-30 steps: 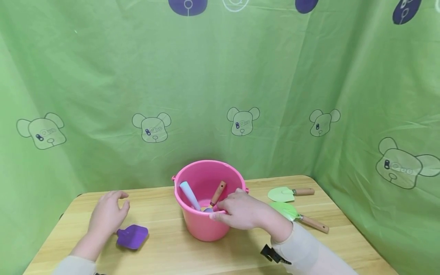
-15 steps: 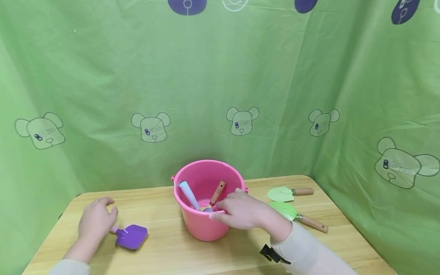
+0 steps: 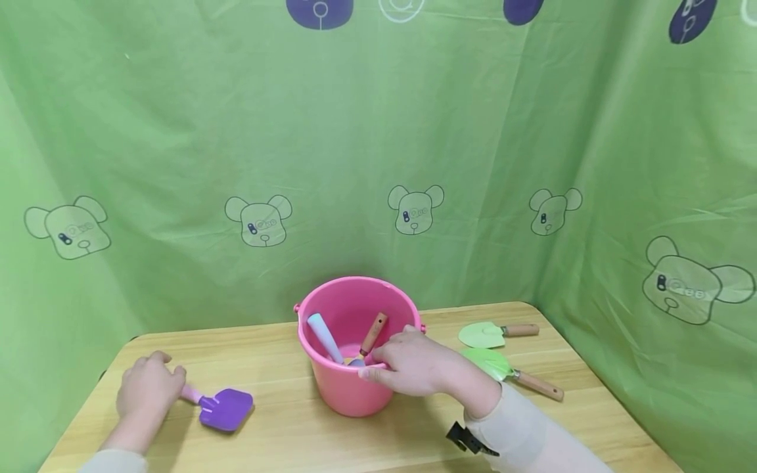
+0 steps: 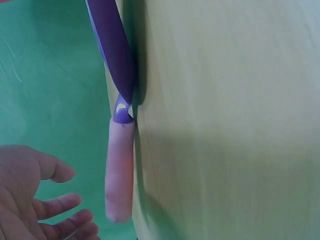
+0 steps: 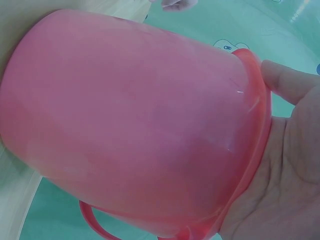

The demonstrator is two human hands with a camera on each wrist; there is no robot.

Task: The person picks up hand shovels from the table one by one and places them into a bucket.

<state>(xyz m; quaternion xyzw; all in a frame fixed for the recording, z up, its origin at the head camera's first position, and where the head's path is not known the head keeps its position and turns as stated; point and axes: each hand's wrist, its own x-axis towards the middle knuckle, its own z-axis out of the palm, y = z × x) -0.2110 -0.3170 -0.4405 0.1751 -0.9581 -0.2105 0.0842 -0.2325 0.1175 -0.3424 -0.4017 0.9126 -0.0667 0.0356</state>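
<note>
The left grip (image 3: 148, 389) hovers loosely curved; the right grip (image 3: 416, 361) pinches.

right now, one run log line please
left hand: near purple shovel, apart | right hand: grips pink bucket at rim | inside: blue handle, wooden handle | tabletop: two green trowels

Gripping bucket (image 3: 353, 389) with right hand (image 3: 409, 362), near back edge of desk (image 3: 296, 439); poising left hand (image 3: 148, 387) beside shovel (image 3: 227, 410), near left edge.
</note>
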